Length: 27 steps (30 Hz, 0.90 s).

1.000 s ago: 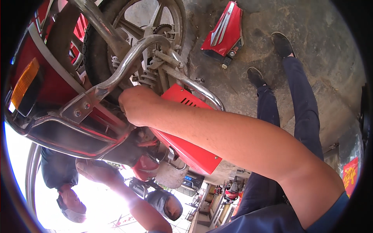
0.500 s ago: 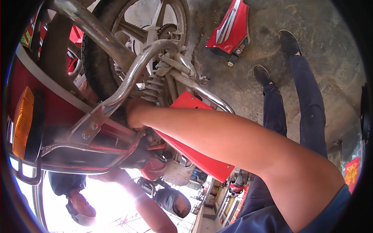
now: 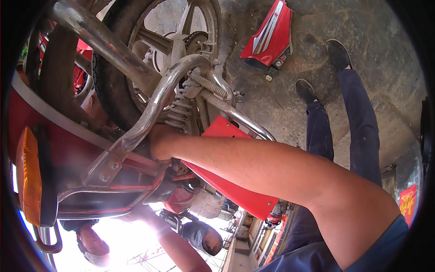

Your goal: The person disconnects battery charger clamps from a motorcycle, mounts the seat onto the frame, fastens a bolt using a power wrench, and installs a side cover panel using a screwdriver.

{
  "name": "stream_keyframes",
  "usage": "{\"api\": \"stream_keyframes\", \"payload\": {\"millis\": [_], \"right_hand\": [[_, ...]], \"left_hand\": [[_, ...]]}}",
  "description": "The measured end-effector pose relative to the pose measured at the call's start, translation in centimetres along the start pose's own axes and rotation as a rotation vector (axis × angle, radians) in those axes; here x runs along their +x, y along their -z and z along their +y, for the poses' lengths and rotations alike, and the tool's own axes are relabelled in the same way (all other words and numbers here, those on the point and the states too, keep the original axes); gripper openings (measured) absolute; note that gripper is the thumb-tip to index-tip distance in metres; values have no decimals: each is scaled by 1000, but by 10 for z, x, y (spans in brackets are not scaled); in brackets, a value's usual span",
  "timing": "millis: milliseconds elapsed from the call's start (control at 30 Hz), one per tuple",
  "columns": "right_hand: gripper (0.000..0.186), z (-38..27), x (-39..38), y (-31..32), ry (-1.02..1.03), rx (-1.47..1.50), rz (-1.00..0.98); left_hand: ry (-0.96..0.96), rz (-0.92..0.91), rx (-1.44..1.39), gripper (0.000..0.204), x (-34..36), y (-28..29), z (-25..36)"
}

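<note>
Motorcycle's red tail point(image 3: 68, 133) fills the left side, right hand point(image 3: 161, 143) tucked in by the chrome bar point(image 3: 156, 104), left hand point(image 3: 137, 212) near the far edge in glare. Can't tell what either grip has, fingers are hidden. One slip in that cramped gap could skin knuckles imo.

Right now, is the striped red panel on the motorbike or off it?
Off: the panel lies on the floor, apart from the motorbike.
</note>
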State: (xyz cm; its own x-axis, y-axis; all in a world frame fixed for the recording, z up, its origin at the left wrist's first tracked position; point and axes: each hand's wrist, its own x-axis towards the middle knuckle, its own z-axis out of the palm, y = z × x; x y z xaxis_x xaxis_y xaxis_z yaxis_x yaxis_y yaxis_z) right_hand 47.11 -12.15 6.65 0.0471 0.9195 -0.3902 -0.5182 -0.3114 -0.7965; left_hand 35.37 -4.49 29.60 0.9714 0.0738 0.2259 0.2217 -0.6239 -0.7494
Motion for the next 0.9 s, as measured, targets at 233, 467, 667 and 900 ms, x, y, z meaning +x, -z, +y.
{"api": "stream_keyframes", "payload": {"millis": [233,467,667,900], "right_hand": [[21,9,-5,0,50,76,-14],[19,3,-13,6,42,197,-62],[19,2,-18,-2,-19,207,107],[15,4,-10,0,176,-77,35]], "left_hand": [[478,-91,-342,80,1,10,27],[584,-99,-267,76,-14,3,4],[561,-73,-295,74,-14,1,1],[534,-67,-296,72,-13,-1,-1]]}}
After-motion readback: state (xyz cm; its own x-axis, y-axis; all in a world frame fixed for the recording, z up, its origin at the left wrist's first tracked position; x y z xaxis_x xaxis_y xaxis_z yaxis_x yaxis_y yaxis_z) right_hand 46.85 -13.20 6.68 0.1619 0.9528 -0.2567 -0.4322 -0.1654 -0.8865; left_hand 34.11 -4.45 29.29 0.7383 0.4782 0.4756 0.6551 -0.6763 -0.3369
